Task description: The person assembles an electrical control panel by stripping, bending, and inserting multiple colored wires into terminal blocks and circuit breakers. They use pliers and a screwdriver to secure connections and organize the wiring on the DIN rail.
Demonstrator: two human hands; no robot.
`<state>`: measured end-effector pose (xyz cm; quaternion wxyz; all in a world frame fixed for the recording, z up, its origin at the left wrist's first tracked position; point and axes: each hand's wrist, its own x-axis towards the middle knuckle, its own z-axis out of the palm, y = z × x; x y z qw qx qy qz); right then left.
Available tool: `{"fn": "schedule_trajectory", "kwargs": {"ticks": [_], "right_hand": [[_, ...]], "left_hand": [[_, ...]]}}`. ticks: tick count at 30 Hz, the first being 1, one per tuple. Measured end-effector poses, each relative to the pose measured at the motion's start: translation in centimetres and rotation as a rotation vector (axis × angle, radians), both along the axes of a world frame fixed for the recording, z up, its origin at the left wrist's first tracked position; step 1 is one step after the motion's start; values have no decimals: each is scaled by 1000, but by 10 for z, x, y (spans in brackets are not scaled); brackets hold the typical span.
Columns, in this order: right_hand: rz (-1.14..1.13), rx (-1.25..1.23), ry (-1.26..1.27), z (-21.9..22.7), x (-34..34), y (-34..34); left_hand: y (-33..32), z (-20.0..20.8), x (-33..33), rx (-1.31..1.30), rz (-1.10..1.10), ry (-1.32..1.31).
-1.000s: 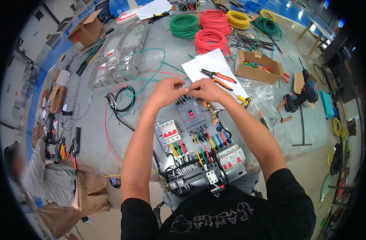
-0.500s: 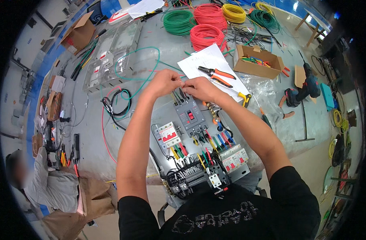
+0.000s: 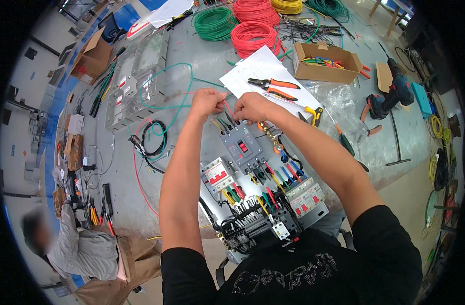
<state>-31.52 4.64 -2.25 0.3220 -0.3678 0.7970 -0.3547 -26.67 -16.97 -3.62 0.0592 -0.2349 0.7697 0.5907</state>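
Observation:
My left hand (image 3: 208, 103) is closed in a pinch on a thin red wire (image 3: 228, 108), just beyond the far end of a grey circuit breaker (image 3: 242, 145) with a red toggle. My right hand (image 3: 253, 108) is closed beside the wire's lower end; its fingertips hide what they hold. Yellow, green and black wires (image 3: 222, 123) stick up from the breaker's far terminals, below my hands. The breaker sits on a mounting panel in front of me with a white breaker with red levers (image 3: 217, 173), a second white breaker (image 3: 304, 202), a terminal block (image 3: 249, 223) and several coloured wires.
Beyond my hands are a paper sheet (image 3: 260, 76), orange-handled wire strippers (image 3: 274, 88), an open carton (image 3: 326, 63) and red wire coils (image 3: 255, 38). A power drill (image 3: 392, 96) lies right. Clear plastic enclosures (image 3: 141, 76) stand left. Another person (image 3: 85, 249) is at lower left.
My hands have moved apart from a joined pinch, and the red wire now shows between them. The view has shifted slightly, so the bench items appear displaced.

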Motion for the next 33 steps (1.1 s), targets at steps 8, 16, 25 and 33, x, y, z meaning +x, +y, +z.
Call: {"fn": "schedule_trajectory", "kwargs": {"ticks": [8, 16, 25, 33], "right_hand": [[-74, 156, -15, 7, 4, -11], [-70, 203, -43, 7, -1, -14], [-58, 190, 19, 12, 6, -9], [-52, 119, 94, 2, 2, -2]], "left_hand": [[-2, 5, -4, 22, -72, 15], [11, 60, 17, -416, -436, 119], [10, 85, 34, -157, -434, -81], [6, 84, 27, 32, -436, -186]]}}
